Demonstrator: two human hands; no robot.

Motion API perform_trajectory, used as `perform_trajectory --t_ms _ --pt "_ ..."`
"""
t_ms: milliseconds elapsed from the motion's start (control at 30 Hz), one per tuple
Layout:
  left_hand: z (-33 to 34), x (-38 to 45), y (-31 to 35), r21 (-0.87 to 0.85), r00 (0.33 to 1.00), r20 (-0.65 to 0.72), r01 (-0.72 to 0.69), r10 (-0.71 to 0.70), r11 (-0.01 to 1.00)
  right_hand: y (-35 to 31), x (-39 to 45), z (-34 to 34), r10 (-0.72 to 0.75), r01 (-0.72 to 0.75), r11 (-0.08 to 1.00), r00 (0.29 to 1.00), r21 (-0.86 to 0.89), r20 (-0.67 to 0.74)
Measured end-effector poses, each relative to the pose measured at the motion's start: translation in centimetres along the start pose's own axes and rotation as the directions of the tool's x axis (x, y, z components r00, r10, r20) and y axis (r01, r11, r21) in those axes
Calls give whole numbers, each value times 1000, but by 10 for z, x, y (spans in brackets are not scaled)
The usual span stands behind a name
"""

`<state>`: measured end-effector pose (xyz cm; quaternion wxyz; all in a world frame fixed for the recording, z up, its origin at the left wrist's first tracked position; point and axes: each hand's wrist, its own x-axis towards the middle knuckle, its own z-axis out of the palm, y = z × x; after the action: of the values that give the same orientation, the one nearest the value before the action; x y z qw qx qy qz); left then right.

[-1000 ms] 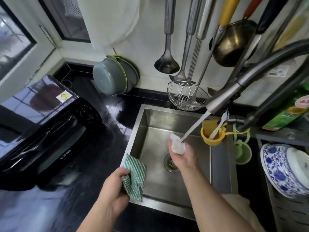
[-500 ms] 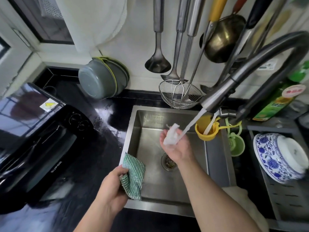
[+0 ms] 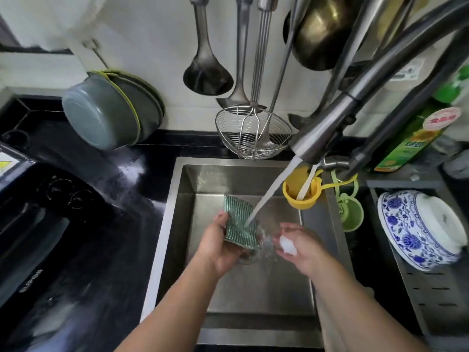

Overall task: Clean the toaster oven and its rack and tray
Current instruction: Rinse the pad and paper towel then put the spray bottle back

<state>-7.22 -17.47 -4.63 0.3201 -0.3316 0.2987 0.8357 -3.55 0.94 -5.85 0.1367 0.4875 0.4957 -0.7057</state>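
My left hand (image 3: 218, 247) grips a green striped cloth (image 3: 239, 226) over the middle of the steel sink (image 3: 175, 189). Water streams from the faucet (image 3: 330, 125) straight onto that cloth. My right hand (image 3: 300, 246) is just right of the stream, its fingers curled round a small white wad (image 3: 287, 245). The black toaster oven (image 3: 33, 224) stands on the wet black counter at the left, door closed. Its rack and tray are not in view.
Ladles and a wire skimmer (image 3: 251, 133) hang above the sink. Grey bowls (image 3: 109, 110) lean against the wall at back left. A yellow cup (image 3: 300, 191) and green strainer (image 3: 351, 209) hang at the sink's right; a blue-and-white bowl (image 3: 416, 229) sits on the rack.
My left hand brought the green cloth from the sink's front left edge up under the water. My right hand moved the white wad out of the stream, to the right and lower.
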Motion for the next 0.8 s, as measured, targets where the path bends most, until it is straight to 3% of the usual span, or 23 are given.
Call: perform_trajectory --t_ms 133,300,500,600,700,800 --pt "13 45 -16 -46 998 63 19 -16 999 14 23 -24 12 -20 986 998 168 54" --pt "-4 64 -32 -90 999 30 -32 35 995 27 45 -25 43 -95 901 990 422 131" --pt "-38 80 -41 -12 999 4 34 -34 999 41 46 -13 119 -202 850 973 486 196" --pt "-46 98 -42 72 991 -133 37 -27 997 43 48 -7 149 -215 843 974 493 170" --pt "-64 120 -42 -21 958 -287 2 -8 1000 45 50 -1 171 -234 855 970 462 174" --pt "-73 119 -40 -39 961 -275 -12 1 999 46 50 6 174 -244 858 966 452 192"
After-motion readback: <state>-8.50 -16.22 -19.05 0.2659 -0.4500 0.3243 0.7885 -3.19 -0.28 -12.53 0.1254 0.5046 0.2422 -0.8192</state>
